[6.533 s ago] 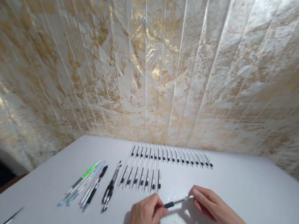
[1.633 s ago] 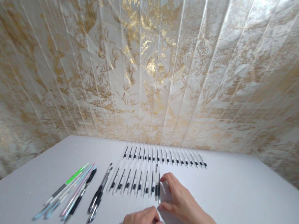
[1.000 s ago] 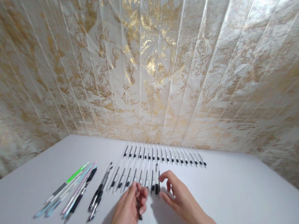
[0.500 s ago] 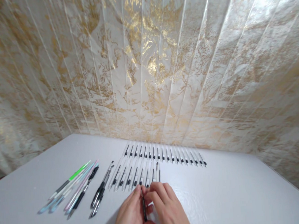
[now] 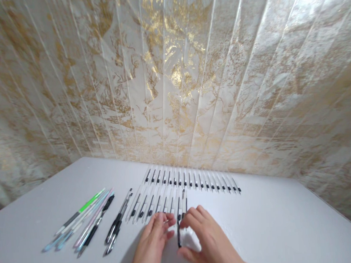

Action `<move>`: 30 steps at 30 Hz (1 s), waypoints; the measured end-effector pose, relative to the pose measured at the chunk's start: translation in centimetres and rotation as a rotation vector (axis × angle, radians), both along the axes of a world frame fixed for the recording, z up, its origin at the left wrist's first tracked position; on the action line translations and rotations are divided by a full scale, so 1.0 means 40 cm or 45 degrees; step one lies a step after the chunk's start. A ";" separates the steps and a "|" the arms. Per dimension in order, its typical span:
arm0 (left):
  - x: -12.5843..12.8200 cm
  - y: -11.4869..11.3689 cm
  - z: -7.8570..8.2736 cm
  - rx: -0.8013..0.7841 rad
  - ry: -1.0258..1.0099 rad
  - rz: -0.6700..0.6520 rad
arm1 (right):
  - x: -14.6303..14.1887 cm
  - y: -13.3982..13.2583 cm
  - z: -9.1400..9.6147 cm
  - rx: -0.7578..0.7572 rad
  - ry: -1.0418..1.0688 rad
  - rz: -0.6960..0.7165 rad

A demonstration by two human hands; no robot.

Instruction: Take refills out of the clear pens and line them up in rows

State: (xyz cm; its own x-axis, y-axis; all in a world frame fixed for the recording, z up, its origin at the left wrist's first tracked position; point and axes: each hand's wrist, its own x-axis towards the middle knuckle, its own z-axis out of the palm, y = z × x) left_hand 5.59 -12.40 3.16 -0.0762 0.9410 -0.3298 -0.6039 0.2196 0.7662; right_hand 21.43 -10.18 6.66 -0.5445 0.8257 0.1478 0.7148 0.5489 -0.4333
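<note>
My right hand (image 5: 204,235) grips a slim black pen part (image 5: 178,236) between thumb and fingers, standing almost in line with my view. Just left of it, my left hand (image 5: 154,238) has its fingers bent together near a thin light piece (image 5: 168,221), too small to name. In front of both hands lies a near row of clear pens with black parts (image 5: 150,206), its right end partly hidden by my fingers. Behind that runs a longer row of similar clear pens (image 5: 180,181).
Two black-and-clear pens (image 5: 117,222) lie left of the rows. Farther left is a loose bunch of coloured pens (image 5: 82,220), one bright green. The white table (image 5: 276,220) meets a gold-patterned curtain (image 5: 174,107) at the back.
My hands have moved apart. The right hand has shifted slightly right with the black pen part, and the left hand has come off it.
</note>
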 end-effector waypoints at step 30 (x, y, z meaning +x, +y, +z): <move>0.005 0.003 -0.069 0.207 0.634 -0.143 | 0.060 0.147 -0.071 -0.056 -0.141 -0.339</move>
